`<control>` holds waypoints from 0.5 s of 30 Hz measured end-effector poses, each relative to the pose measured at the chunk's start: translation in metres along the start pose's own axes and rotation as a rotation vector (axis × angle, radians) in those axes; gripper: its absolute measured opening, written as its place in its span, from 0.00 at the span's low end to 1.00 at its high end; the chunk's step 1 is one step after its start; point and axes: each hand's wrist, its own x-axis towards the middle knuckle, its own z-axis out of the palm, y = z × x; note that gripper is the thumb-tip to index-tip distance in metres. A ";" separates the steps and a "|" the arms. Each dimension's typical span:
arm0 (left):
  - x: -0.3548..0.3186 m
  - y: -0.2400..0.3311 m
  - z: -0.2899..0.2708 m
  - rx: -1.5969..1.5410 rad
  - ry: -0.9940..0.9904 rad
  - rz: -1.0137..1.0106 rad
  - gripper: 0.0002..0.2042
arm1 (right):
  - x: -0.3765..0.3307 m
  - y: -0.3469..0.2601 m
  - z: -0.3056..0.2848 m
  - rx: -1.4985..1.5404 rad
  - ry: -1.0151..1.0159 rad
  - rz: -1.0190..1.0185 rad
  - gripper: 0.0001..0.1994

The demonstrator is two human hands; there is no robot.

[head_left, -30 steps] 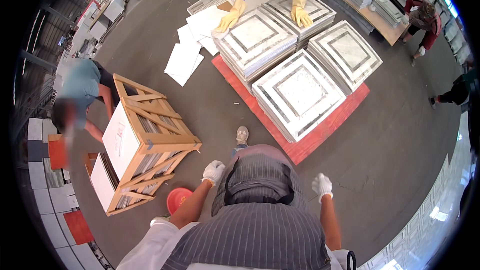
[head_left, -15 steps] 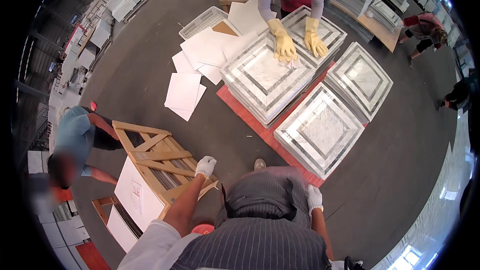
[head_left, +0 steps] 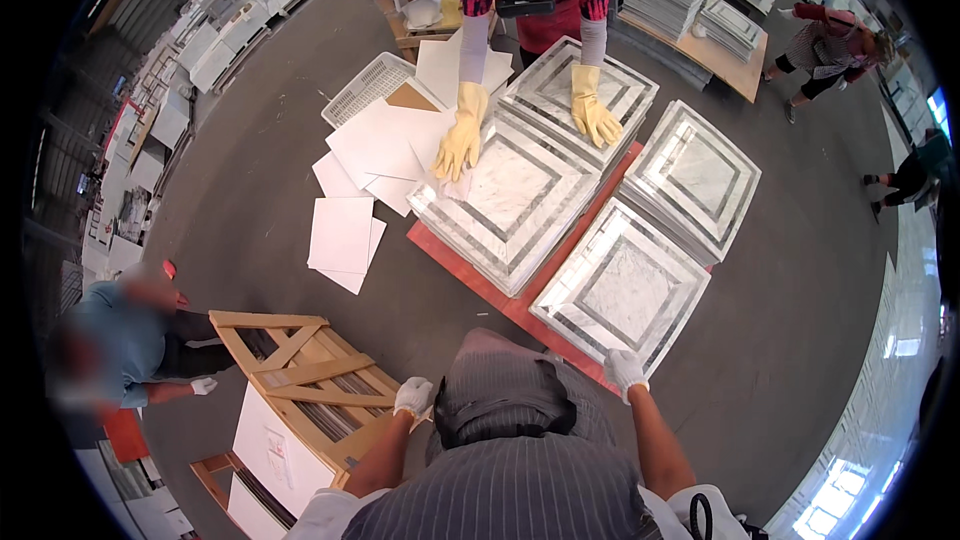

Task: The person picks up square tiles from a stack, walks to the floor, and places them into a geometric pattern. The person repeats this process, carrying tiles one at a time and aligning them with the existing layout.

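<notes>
The right hand [head_left: 626,370] wears a white glove and hangs over the front pile of tiles [head_left: 625,278], by the near corner of its top tile. It looks bent a little, but I can't tell if it touches the tile or grips it. This pile sits at the near corner of the red board [head_left: 478,276]. The left hand [head_left: 413,396], in a white glove too, is just beside the wooden crate [head_left: 318,376]. Its fingers look curled in; I can't see anything in it, and I can't tell if it is squeezed tight.

The tiles look like shiny stone, white with gray stripes. I think one is heavy and very stiff, so it won't bend. The top is probably slippery, and the corners could chip or crack if bumped. The best hold is likely with two hands, one under each of two facing sides, away from the corners. Pinching one corner would be a poor hold.

Another worker's two yellow gloves [head_left: 459,143] are on the piles at the left and far corners of the red board. White sheets [head_left: 340,234] lie off its left corner.
</notes>
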 end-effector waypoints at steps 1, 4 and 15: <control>0.011 -0.005 -0.003 -0.003 -0.029 -0.027 0.18 | 0.003 -0.019 0.008 -0.027 0.032 -0.021 0.16; 0.042 -0.004 -0.026 0.001 -0.056 -0.052 0.19 | -0.010 -0.088 0.048 0.023 0.013 -0.028 0.17; 0.294 0.195 -0.162 0.373 -0.061 0.270 0.25 | 0.086 -0.158 0.237 -0.046 0.037 -0.093 0.24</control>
